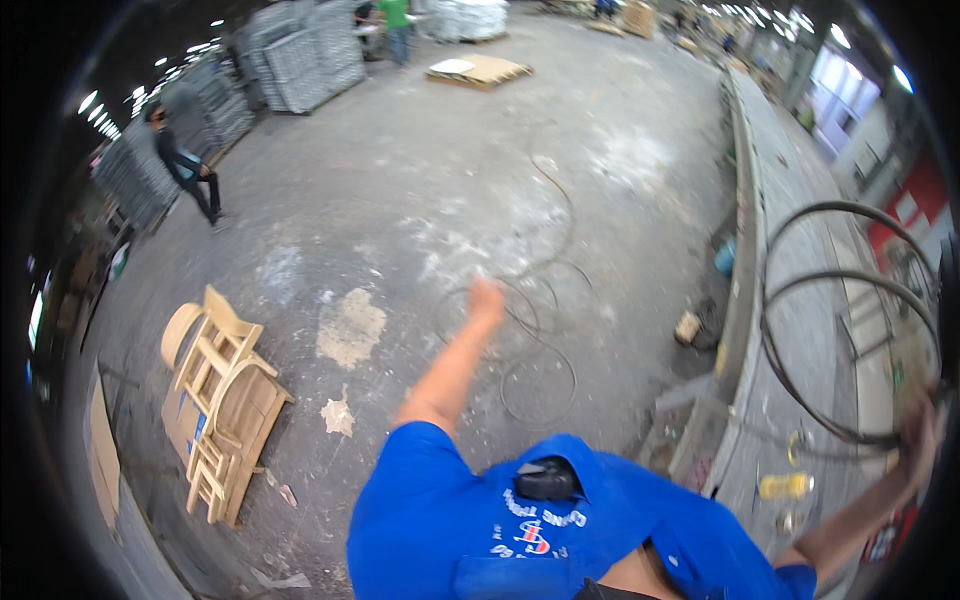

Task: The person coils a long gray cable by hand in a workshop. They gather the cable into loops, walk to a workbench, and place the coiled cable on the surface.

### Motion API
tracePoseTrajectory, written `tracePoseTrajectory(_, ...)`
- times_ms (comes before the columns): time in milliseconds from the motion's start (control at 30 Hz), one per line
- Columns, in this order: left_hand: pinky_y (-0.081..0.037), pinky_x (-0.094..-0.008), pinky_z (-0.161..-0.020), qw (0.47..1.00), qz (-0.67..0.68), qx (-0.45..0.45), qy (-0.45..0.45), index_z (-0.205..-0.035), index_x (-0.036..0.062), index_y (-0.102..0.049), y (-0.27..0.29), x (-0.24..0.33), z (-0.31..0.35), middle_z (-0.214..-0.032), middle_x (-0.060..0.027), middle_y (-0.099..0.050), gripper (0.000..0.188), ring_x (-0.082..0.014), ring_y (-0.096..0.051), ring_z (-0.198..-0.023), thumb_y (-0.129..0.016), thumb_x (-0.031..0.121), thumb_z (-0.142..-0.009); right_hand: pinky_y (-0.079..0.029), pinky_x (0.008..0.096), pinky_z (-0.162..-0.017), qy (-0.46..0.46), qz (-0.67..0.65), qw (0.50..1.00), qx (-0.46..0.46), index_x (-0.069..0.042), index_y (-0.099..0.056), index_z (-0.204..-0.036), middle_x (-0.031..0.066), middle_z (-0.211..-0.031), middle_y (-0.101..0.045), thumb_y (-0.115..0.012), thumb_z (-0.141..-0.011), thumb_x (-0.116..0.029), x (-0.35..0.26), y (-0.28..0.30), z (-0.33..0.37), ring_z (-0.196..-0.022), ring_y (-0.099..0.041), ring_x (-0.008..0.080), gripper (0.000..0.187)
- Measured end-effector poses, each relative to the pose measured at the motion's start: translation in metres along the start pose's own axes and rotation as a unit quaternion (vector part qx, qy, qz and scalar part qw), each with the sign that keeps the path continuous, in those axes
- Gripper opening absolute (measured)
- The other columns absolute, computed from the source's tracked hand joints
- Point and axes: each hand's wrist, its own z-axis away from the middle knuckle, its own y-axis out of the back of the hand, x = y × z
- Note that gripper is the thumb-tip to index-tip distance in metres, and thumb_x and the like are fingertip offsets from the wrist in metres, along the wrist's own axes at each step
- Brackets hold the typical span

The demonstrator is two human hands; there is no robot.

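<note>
My left hand point(487, 302) is stretched out ahead over the floor, blurred. Its fingers are hidden, so their grip does not show. Behind it on the floor lies a thin dark hose or cable point(572, 215) in loose loops, and I cannot tell if the hand touches it. Out at the far right, my right hand point(922, 440) is closed around a coil of dark hose point(768, 335), whose large loops stand up over the grey ledge. That hand is partly lost in the dark rim.
The grey ledge point(775, 250) runs along the right, with a yellow can point(786, 486) on it. Wooden chair frames point(225, 400) stand at the left. A person point(182, 165) stands by stacked grey bundles point(300, 65). A pallet point(485, 72) lies farther off.
</note>
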Motion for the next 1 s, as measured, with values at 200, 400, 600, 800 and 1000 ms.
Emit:
tracePoseTrajectory(200,-0.050,-0.0347,-0.072,0.943,0.195,-0.263,-0.052,-0.104,0.0031,-0.054,0.122,0.125,-0.085,-0.091,-0.0129,-0.062,0.029,-0.0271,-0.061,-0.086,-0.049,0.000,-0.075,-0.037,0.0205,-0.056,-0.074,0.172,0.982,-0.023,-0.003,-0.050,-0.112,-0.0010,-0.082,-0.049,-0.066,-0.071,-0.008,0.117,-0.077,-0.044,-0.067,-0.046,0.0064,0.044)
tracePoseTrajectory(400,-0.050,-0.0293,-0.059,0.809,0.532,-0.241,-0.058,-0.136,0.0066,-0.015,0.154,0.263,-0.016,-0.113,-0.0132,-0.053,0.065,-0.0195,-0.058,-0.068,-0.046,0.003,-0.079,-0.045,0.0330,-0.075,0.073,0.298,0.857,-0.415,0.000,-0.057,-0.102,0.0152,-0.087,-0.061,-0.069,-0.069,-0.016,0.160,-0.231,-0.046,-0.081,-0.058,0.0237,0.039)
tracePoseTrajectory(600,-0.041,-0.0210,-0.045,0.797,0.330,-0.460,-0.211,-0.133,-0.0009,-0.021,0.151,0.333,0.043,-0.098,-0.0105,-0.061,0.058,-0.0096,-0.047,-0.052,-0.047,0.007,-0.082,-0.044,0.0400,-0.063,0.172,0.354,0.813,-0.429,-0.004,-0.056,-0.088,0.0159,-0.077,-0.060,-0.067,-0.068,-0.014,0.142,-0.305,-0.051,-0.073,-0.057,0.0332,0.025)
tracePoseTrajectory(800,-0.038,-0.0198,-0.047,0.699,0.223,-0.635,-0.241,-0.112,-0.0035,-0.049,0.134,0.351,0.084,-0.086,-0.0050,-0.062,0.035,-0.0064,-0.048,-0.056,-0.054,0.015,-0.083,-0.043,0.0366,-0.071,0.496,0.307,0.775,-0.244,-0.009,-0.053,-0.077,0.0097,-0.085,-0.055,-0.061,-0.063,-0.011,0.111,-0.324,-0.063,-0.085,-0.054,0.0260,0.016)
tracePoseTrajectory(1000,-0.046,-0.0262,-0.066,0.737,0.180,-0.621,-0.196,-0.112,0.0053,-0.054,0.114,0.369,0.098,-0.089,-0.0007,-0.059,0.037,-0.0103,-0.054,-0.078,-0.056,0.031,-0.085,-0.039,0.0338,-0.081,0.664,0.308,0.669,-0.130,-0.011,-0.049,-0.073,0.0044,-0.091,-0.050,-0.053,-0.062,-0.012,0.096,-0.352,-0.062,-0.091,-0.048,0.0205,0.011)
